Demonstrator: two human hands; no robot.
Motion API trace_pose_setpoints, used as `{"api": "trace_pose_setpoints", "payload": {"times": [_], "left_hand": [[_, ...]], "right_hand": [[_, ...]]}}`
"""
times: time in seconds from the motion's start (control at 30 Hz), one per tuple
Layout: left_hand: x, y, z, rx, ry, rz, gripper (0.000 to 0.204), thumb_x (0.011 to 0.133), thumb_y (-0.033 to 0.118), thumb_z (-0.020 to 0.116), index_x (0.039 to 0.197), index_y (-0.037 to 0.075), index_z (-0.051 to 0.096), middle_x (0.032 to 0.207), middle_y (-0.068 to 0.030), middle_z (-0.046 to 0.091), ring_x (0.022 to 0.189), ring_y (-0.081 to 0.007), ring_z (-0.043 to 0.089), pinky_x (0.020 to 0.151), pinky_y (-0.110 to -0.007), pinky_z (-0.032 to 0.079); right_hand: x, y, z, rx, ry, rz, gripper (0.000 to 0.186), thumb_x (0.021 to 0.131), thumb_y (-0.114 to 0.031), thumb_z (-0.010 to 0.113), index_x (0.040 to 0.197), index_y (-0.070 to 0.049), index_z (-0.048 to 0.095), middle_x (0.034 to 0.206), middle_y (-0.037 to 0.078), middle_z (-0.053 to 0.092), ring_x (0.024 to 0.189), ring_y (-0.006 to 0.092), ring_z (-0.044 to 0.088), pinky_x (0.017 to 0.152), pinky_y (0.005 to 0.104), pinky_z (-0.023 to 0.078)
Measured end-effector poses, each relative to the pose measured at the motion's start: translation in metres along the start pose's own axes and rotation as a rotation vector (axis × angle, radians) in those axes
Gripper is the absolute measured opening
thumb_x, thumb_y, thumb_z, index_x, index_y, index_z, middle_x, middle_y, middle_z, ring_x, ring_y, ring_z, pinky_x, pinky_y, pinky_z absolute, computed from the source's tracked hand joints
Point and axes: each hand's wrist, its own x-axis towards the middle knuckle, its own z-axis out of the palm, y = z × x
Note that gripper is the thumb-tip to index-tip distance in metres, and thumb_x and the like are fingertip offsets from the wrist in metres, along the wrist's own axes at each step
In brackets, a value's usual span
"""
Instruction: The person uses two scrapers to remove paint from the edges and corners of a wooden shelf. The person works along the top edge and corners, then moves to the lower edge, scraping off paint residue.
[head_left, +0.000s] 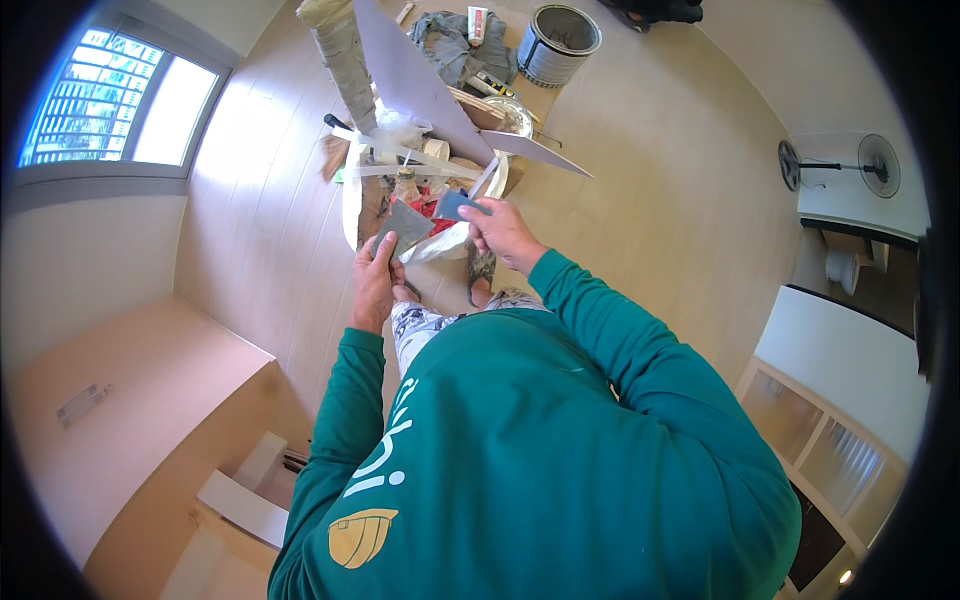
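Note:
My left hand (pixel 375 285) is closed on one edge of a flat grey square piece (pixel 405 228), its thumb lying on top. In my right hand (pixel 505 235), a smaller flat blue-grey piece (pixel 456 205) is pinched between thumb and fingers. The two pieces are close together but look apart. I cannot tell whether they are scraper blades or abrasive sheets. Just beyond and below them stands an open white bag (pixel 455 242) with red material, a bottle (pixel 406 186) and other odds and ends inside.
Thin pale boards (pixel 420 75) lean over the bag, beside a wrapped upright roll (pixel 342 60). Farther off are a metal bucket (pixel 559 45), grey cloth (pixel 440 45) and a white tube (pixel 477 25). A standing fan (pixel 878 165) is at the right, a window (pixel 120 100) at the left.

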Motion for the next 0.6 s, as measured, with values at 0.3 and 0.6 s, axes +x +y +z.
{"api": "trace_pose_setpoints", "payload": {"times": [0.3, 0.6], "left_hand": [[-0.011, -0.008, 0.019, 0.7, 0.074, 0.671, 0.032, 0.115, 0.027, 0.065, 0.13, 0.0, 0.075, 0.076, -0.0012, 0.066, 0.063, -0.0079, 0.058, 0.056, -0.03, 0.047], [-0.019, -0.005, 0.025, 0.928, -0.02, 0.639, 0.043, 0.11, 0.013, 0.058, 0.15, -0.002, 0.062, 0.127, -0.031, 0.075, 0.113, -0.0436, 0.076, 0.094, -0.047, 0.058]], "right_hand": [[-0.025, -0.006, 0.034, 0.878, -0.315, 0.424, 0.027, 0.109, -0.038, 0.073, 0.109, -0.016, 0.057, 0.07, -0.006, 0.047, 0.059, 0.0107, 0.046, 0.054, 0.0282, 0.039], [-0.053, -0.02, 0.046, -0.854, -0.04, -0.756, 0.027, 0.108, -0.024, 0.062, 0.131, -0.014, 0.073, 0.087, 0.011, 0.071, 0.081, 0.0344, 0.074, 0.069, 0.0504, 0.058]]}}
